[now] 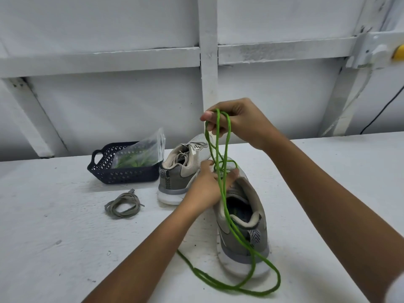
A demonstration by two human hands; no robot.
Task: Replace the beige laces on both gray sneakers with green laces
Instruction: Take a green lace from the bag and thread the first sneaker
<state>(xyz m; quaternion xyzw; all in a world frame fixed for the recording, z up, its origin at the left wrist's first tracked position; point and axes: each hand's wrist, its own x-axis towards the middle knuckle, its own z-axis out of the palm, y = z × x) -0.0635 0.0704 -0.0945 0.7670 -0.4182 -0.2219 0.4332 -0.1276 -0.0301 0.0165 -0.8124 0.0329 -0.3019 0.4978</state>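
Head view: on the left of the white table (54, 237) a dark lattice basket (122, 174) stands near the white wall (109, 106), and a clear plastic bag (150, 147) with green laces inside leans up out of it. In front of the basket, apart from it, the removed beige lace (125, 195) lies in a loose coil on the tabletop. Just right of the basket stands the far gray sneaker (177, 178), heel toward the camera, with its beige lace still threaded. The left hand (207, 186) reaches in from below and rests on the front of the near gray sneaker (231, 248), thumb and fingers curled in around the green lace (226, 206) where it crosses the eyelets; which eyelets it passes through I cannot tell. This sneaker stands upright just beside the far one, heel nearest the camera, its opening showing. From the left hand's grip the green lace runs down over the sneaker's opening and heel and curls in a long loop on the table in front of it. Other strands rise to the right hand (236, 121), held above both sneakers, which pinches them together between thumb and curled fingers. At the far right edge a black cable (384, 110) hangs down the wall.
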